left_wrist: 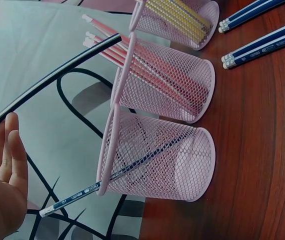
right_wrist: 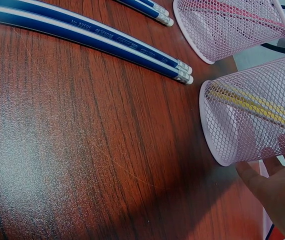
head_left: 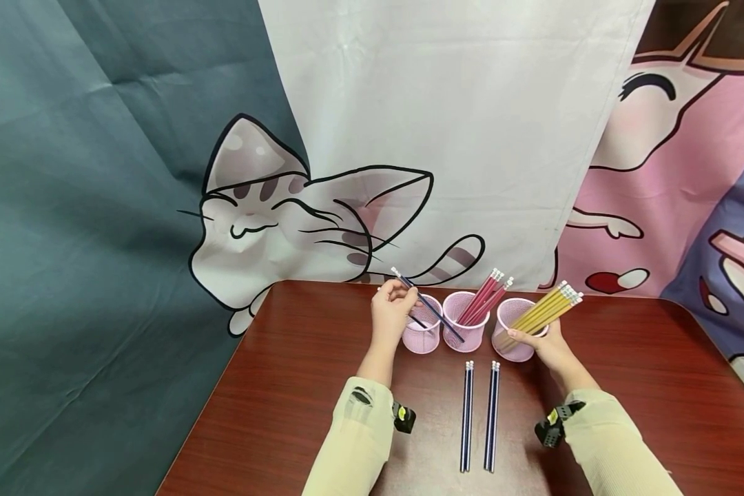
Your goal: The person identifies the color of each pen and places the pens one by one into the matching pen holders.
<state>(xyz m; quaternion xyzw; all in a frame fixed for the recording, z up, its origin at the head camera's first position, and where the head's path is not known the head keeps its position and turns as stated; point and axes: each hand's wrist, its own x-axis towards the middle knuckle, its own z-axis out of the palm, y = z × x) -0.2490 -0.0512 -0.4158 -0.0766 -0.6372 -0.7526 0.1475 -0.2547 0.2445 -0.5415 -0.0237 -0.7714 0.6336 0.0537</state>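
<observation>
My left hand (head_left: 392, 315) pinches a dark blue pencil (head_left: 432, 308) with a white eraser end. It slants over the left pink mesh cup (head_left: 420, 342), its lower end in front of the middle cup (head_left: 474, 335). One blue pencil (left_wrist: 77, 195) leans inside the left cup, its eraser end sticking out. Red pencils (head_left: 485, 300) stand in the middle cup. With its thumb at the front, my right hand (head_left: 556, 350) holds the right mesh cup (head_left: 512, 351), which contains several yellow pencils (head_left: 545, 307). Part of that hand is hidden behind the cup.
Two pairs of blue pencils, a left pair (head_left: 467, 417) and a right pair (head_left: 492, 417), lie on the brown wooden table (head_left: 273, 399) between the forearms. Behind the table's back edge hangs a cloth (head_left: 459, 124) printed with a cartoon cat.
</observation>
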